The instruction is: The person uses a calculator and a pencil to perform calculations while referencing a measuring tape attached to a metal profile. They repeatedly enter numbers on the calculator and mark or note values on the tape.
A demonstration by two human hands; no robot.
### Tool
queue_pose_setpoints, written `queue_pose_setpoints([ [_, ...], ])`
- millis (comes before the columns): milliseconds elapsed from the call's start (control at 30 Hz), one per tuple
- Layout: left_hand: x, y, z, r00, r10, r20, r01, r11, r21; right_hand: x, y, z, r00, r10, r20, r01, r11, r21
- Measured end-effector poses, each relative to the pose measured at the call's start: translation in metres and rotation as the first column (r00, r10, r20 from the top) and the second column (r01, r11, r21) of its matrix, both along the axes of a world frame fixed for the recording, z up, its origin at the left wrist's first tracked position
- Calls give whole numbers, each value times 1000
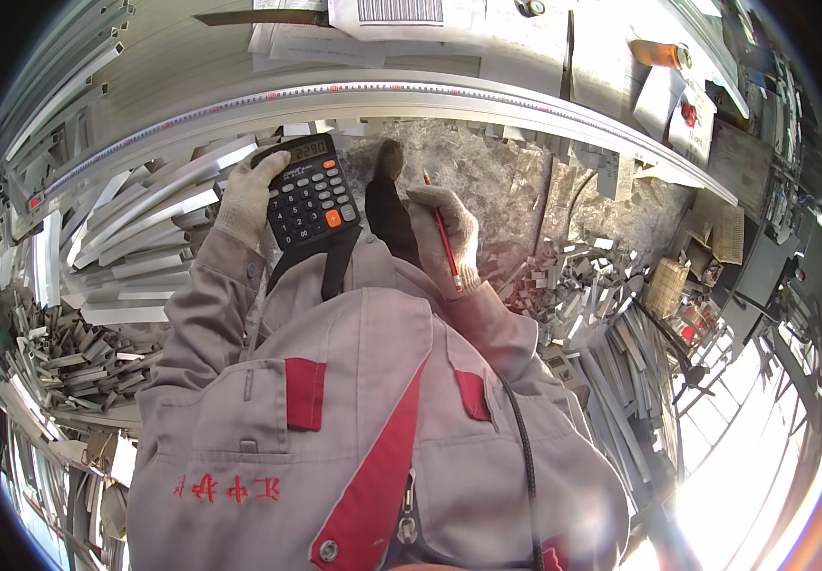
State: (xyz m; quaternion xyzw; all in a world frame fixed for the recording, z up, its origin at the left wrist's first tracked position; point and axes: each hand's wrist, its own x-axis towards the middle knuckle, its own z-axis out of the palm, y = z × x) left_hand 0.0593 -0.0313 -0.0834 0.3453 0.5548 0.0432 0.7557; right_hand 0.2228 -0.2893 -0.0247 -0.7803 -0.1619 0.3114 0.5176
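Observation:
My left hand (246,197), in a pale knit glove, is closed round the left edge of a black calculator (312,198). The calculator is held tilted at waist height, its lit display upward, with grey keys and two orange ones. In my right hand (451,226), gloved the same way, a red pencil (443,233) is gripped, its point upward past the thumb and its other end by the wrist. The two hands are apart, the right one away from the keys.
A bench edge with a long measuring tape (335,88) crosses ahead. Papers (401,14) and an orange cylinder (660,54) lie on the bench. White metal profiles (145,214) are stacked at left. Offcuts (78,357) are heaped at lower left, more scraps (587,285) at right.

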Motion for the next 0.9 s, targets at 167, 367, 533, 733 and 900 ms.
queue_pose_setpoints([
  [167,6,10,11,1000,-1,12,1,1000,23,2,22,23,917,111,382,-173,976,133],
  [367,25,9,35,995,-27,100,17,995,97,-3,45,43,743,274,611,-409,908,91],
  [533,42,2,56,985,-88,146,62,983,174,-12,53,43,702,285,653,-456,884,105],
  [733,46,-3,52,973,-140,186,103,976,193,-14,47,36,670,306,676,-460,886,54],
  [900,44,-7,43,964,-122,237,82,982,170,-16,47,28,577,322,751,-480,877,-8],
])
